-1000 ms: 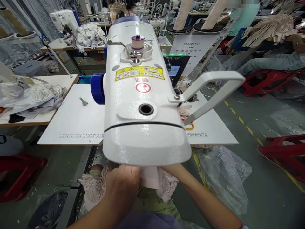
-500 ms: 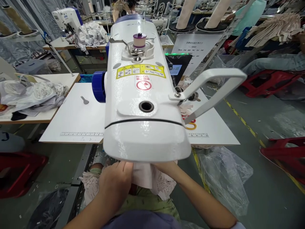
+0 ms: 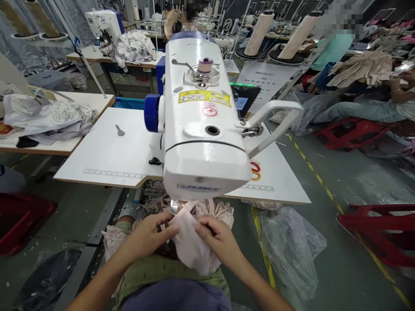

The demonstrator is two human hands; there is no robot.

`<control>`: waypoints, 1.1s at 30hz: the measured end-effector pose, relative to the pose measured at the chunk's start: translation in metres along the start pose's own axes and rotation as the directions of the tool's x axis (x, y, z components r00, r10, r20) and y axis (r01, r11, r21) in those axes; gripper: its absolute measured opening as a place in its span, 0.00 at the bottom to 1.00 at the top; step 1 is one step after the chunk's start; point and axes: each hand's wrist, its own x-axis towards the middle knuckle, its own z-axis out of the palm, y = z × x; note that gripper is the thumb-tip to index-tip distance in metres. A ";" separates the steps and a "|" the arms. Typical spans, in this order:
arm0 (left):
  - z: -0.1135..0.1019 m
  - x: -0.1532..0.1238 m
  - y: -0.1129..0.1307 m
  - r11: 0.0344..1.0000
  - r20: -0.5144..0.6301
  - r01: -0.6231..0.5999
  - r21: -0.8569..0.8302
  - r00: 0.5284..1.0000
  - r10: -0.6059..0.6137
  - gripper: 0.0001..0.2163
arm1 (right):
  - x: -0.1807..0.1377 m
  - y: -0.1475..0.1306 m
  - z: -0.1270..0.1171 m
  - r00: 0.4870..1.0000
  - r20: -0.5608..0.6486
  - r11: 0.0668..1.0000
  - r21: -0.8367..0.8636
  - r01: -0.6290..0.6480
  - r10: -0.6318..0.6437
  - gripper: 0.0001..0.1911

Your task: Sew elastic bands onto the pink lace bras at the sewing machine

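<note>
A pale pink fabric piece (image 3: 191, 246) hangs over the person's lap, just below the front end of the white sewing machine (image 3: 202, 142), with lace cloth (image 3: 223, 214) bunched behind it. The left hand (image 3: 147, 235) pinches its upper left edge with fingers closed, and the right hand (image 3: 218, 239) grips its right side the same way. The machine sits on a white worktop (image 3: 106, 155) carrying orange-handled scissors (image 3: 255, 171).

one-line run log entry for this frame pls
left hand: pinching pale pink fabric piece | right hand: gripping same piece | location: below white sewing machine head | lace fabric: underneath
</note>
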 end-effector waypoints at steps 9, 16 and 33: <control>-0.016 -0.063 -0.004 0.968 -0.195 0.068 -0.240 0.974 -0.117 0.15 | 0.002 -0.025 0.075 0.959 0.255 0.906 0.424 0.007 -0.127 0.26; -0.018 -0.066 -0.030 0.980 -0.374 0.153 0.130 0.922 -0.095 0.12 | 0.017 0.004 0.117 0.943 0.089 0.606 0.746 -0.276 0.321 0.16; 0.040 -0.034 -0.048 0.929 -0.344 0.047 -0.367 0.921 -0.182 0.16 | -0.014 0.027 0.079 0.927 -0.121 0.923 -0.200 0.329 -0.356 0.15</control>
